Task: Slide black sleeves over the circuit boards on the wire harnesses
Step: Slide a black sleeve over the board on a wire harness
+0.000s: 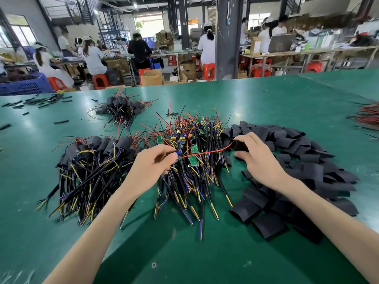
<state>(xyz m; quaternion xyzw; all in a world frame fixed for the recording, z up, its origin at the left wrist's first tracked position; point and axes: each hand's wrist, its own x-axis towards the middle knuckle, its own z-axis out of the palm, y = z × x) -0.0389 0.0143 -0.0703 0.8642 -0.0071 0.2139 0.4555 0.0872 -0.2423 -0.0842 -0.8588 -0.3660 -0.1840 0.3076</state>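
A heap of bare wire harnesses with small green circuit boards lies in the middle of the green table. My left hand pinches one harness at its blue-capped board end, a red wire running off to the right. My right hand grips a black sleeve at the left edge of the big pile of flat black sleeves. On the left lies a pile of sleeved harnesses.
A second bundle of sleeved harnesses lies farther back, with loose black tube pieces at the far left. Red wires lie at the right edge. Beyond the table, people work at benches among red stools and cardboard boxes.
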